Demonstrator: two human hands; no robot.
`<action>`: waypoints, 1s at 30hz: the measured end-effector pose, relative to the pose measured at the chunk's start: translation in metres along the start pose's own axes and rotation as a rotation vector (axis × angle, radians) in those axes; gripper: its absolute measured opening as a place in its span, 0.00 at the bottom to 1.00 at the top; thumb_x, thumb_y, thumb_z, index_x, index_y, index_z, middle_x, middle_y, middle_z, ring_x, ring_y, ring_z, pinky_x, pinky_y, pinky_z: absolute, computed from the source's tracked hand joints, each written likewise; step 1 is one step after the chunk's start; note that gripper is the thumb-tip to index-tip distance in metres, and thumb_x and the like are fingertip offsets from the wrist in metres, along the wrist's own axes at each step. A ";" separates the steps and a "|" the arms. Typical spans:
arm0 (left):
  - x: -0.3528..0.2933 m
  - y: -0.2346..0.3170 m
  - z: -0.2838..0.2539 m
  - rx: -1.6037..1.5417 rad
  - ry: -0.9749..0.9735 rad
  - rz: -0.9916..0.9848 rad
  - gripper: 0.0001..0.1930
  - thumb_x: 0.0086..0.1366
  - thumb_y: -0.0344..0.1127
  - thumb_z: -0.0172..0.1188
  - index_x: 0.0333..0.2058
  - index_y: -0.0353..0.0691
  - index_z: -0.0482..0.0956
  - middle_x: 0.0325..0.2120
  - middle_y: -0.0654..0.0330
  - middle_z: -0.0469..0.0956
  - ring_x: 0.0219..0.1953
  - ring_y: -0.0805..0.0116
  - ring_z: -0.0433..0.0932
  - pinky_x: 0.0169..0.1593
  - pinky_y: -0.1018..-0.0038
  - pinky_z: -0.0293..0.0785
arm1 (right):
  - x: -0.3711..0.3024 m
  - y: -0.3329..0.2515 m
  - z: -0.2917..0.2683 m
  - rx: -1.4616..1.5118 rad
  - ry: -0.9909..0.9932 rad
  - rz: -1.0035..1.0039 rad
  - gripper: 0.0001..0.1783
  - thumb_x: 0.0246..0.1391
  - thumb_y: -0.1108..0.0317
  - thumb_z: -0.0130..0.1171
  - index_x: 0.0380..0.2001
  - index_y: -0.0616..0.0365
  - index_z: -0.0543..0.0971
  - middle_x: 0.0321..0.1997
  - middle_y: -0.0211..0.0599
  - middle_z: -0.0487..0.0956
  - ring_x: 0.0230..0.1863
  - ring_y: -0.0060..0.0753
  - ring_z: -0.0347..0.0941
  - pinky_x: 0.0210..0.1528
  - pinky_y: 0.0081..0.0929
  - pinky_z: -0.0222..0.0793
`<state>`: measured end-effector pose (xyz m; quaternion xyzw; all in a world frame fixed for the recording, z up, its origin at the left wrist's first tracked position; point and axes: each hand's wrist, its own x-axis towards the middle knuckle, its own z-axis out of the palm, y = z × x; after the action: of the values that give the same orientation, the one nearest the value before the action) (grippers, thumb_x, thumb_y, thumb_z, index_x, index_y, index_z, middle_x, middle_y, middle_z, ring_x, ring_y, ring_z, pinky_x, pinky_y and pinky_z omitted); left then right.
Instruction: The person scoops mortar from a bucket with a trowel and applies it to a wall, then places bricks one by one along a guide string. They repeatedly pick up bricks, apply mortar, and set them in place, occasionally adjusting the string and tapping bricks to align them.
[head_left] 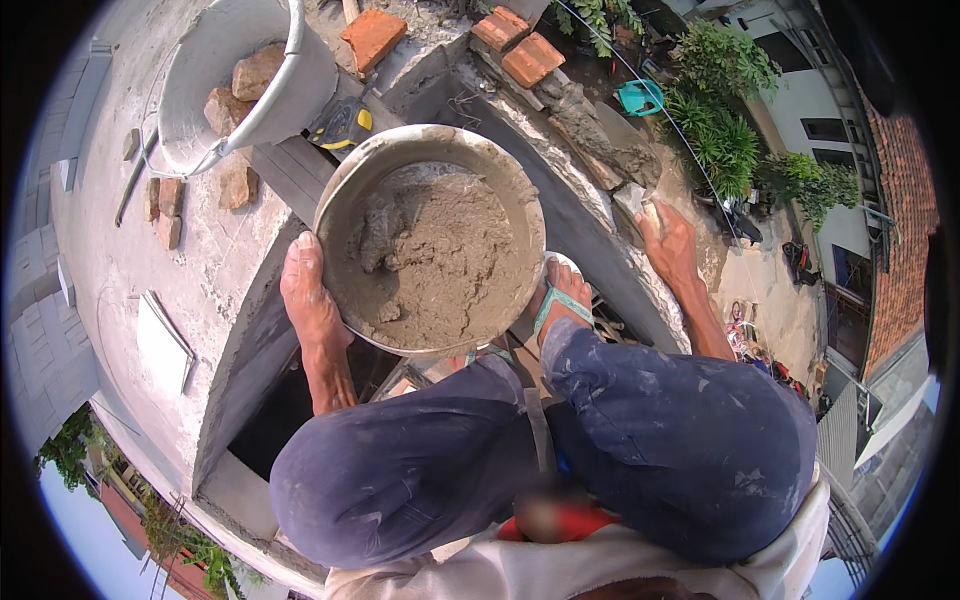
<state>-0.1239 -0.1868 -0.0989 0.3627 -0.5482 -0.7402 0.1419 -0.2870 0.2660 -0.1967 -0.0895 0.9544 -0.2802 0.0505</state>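
A round bucket (527, 215) of wet grey-brown mortar (455, 260) sits in front of me, tilted so that its inside shows. My left hand (312, 295) is closed on the bucket's left side near the rim. To the right, my right hand (668, 243) is closed around the pale handle of a trowel (629, 198). The trowel's blade rests at or just above the top edge of a narrow wall (655, 290); contact is hard to tell. Fresh mortar (590, 130) lies along that wall, beyond the trowel.
A whitish bucket (185, 105) holding broken stones (258, 72) stands far left. Near it are a yellow-black tape measure (345, 124) and an orange brick (374, 38). More bricks (533, 60) top the wall. A taut string (690, 150) runs beyond it; a yard (765, 275) lies far below.
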 end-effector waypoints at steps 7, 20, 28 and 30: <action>0.001 0.026 0.073 0.499 -0.140 0.175 0.19 0.80 0.47 0.53 0.37 0.35 0.75 0.28 0.67 0.70 0.33 0.79 0.64 0.38 0.74 0.66 | 0.013 -0.137 -0.100 -0.114 -0.307 -0.598 0.20 0.59 0.62 0.71 0.49 0.65 0.83 0.43 0.50 0.85 0.42 0.53 0.84 0.42 0.41 0.81; -0.016 0.027 0.089 0.505 -0.142 0.195 0.18 0.77 0.45 0.57 0.35 0.34 0.75 0.24 0.65 0.71 0.29 0.77 0.68 0.33 0.70 0.68 | 0.019 -0.168 -0.088 -0.405 -0.652 -0.847 0.22 0.56 0.67 0.66 0.53 0.64 0.80 0.40 0.52 0.82 0.37 0.51 0.84 0.36 0.44 0.82; -0.019 0.028 0.100 0.547 -0.118 0.205 0.18 0.79 0.44 0.55 0.37 0.33 0.76 0.25 0.62 0.73 0.29 0.76 0.69 0.35 0.70 0.70 | -0.017 -0.197 -0.056 0.208 -0.993 -0.225 0.16 0.65 0.63 0.64 0.45 0.68 0.83 0.31 0.60 0.83 0.33 0.60 0.84 0.38 0.46 0.77; -0.016 0.030 0.098 0.528 -0.090 0.189 0.18 0.79 0.45 0.55 0.38 0.32 0.77 0.25 0.63 0.73 0.30 0.76 0.69 0.35 0.70 0.70 | -0.016 -0.193 -0.062 0.271 -1.044 -0.238 0.17 0.65 0.62 0.64 0.46 0.68 0.84 0.32 0.59 0.84 0.34 0.54 0.84 0.39 0.43 0.76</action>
<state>-0.1862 -0.1186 -0.0522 0.3013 -0.7592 -0.5704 0.0865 -0.2525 0.1420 -0.0391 -0.3164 0.7414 -0.3229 0.4960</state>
